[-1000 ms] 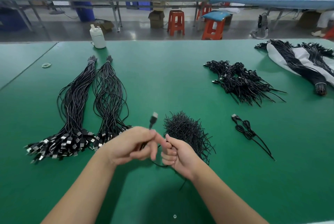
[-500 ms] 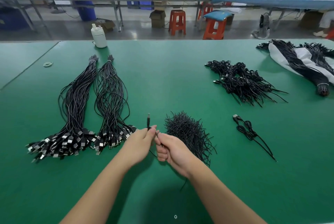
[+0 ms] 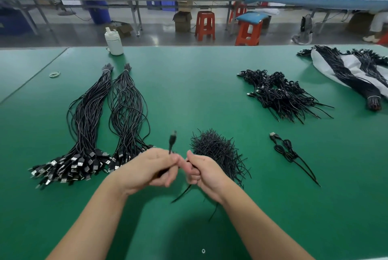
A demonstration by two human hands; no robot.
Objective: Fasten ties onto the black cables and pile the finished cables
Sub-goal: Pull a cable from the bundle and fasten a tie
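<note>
My left hand [image 3: 152,167] grips a black cable [image 3: 172,140] whose plug end sticks up above the fingers. Close beside it, my right hand [image 3: 201,170] curls round the same cable's other part, and a blurred black strand hangs below both hands. Just behind my right hand lies a heap of black ties [image 3: 218,150]. Two long bundles of untied cables [image 3: 100,121] lie at the left, plugs toward me. One tied cable [image 3: 287,151] lies alone at the right. A pile of tied cables [image 3: 281,95] sits further back right.
The green table [image 3: 189,83] carries a white bottle [image 3: 114,42] at the far edge and a rubber band [image 3: 55,74] at the far left. More cable bundles lie on a white bag [image 3: 348,64] at the far right. Stools and benches stand beyond.
The plug end first turned edge-on, then tilted right again. My hands drew close together, then shifted slightly, and a loose strand now swings below them.
</note>
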